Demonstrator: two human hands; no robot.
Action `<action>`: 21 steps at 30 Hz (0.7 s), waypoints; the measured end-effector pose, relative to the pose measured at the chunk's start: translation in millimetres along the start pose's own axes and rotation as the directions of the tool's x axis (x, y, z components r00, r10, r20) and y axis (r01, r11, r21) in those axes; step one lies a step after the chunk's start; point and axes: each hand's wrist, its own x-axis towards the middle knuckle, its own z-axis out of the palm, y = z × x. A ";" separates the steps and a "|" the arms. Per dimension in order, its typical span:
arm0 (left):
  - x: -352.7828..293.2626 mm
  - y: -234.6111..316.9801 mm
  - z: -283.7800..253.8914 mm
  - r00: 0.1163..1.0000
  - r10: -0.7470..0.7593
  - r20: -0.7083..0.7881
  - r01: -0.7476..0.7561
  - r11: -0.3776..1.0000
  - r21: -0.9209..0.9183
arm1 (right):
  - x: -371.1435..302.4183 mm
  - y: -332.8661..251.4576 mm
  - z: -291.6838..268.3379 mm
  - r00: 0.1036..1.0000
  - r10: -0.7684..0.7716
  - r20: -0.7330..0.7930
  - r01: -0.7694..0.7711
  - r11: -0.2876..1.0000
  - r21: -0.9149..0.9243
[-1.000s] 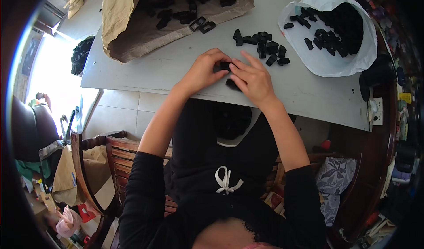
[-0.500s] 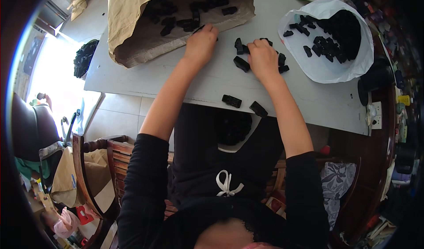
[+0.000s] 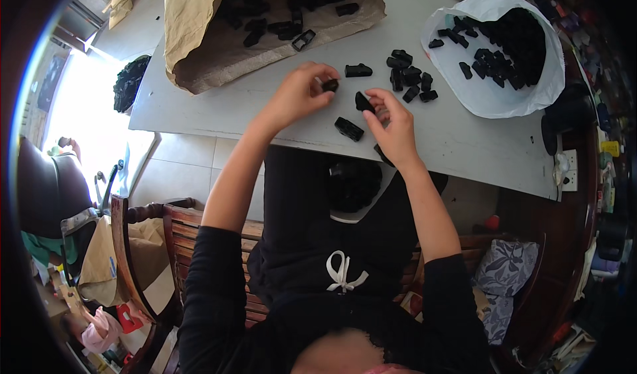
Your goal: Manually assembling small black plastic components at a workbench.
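Note:
Over the grey table (image 3: 265, 119), my left hand (image 3: 298, 95) pinches a small black oblong plastic part (image 3: 330, 85) between thumb and fingers. My right hand (image 3: 394, 127) grips another black plastic part (image 3: 363, 102), tilted, close by. Single black parts lie around the hands: one (image 3: 358, 70) beyond them, one (image 3: 348, 129) nearer me. A further part (image 3: 381, 154), partly covered by my right hand, is at the table's near edge. Several more form a loose cluster (image 3: 411, 75) beyond my right hand.
A brown paper sack (image 3: 192, 22) lies at the far left, its mouth toward me, with many black parts inside. At the far right stands a white plastic bag (image 3: 451, 89) holding smaller black pieces. Below the table edge, a container of black items (image 3: 355, 188) sits between my legs.
My left hand has moved back from the sack's mouth, where a black part now shows. My right hand has come nearer me from the cluster, uncovering it, and now holds a part.

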 end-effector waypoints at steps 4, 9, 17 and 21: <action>-18.2 -10.0 25.5 0.995 -0.080 0.064 0.103 0.789 -0.606 | 8.9 2.4 6.9 0.985 -0.171 -0.031 0.169 0.984 -0.049; -25.3 -11.7 32.0 1.000 -0.001 0.009 0.004 0.924 -0.383 | 10.2 7.1 12.6 0.926 -0.376 0.021 0.375 0.915 -0.149; -23.3 -11.5 24.8 0.998 0.063 -0.009 -0.062 0.925 -0.376 | 0.5 5.1 10.0 0.889 -0.424 0.169 0.457 0.830 -0.320; 4.3 -28.8 10.8 0.944 -0.021 -0.331 -0.009 0.996 -0.089 | -7.1 -6.2 5.7 0.884 -0.375 0.280 0.460 0.807 -0.371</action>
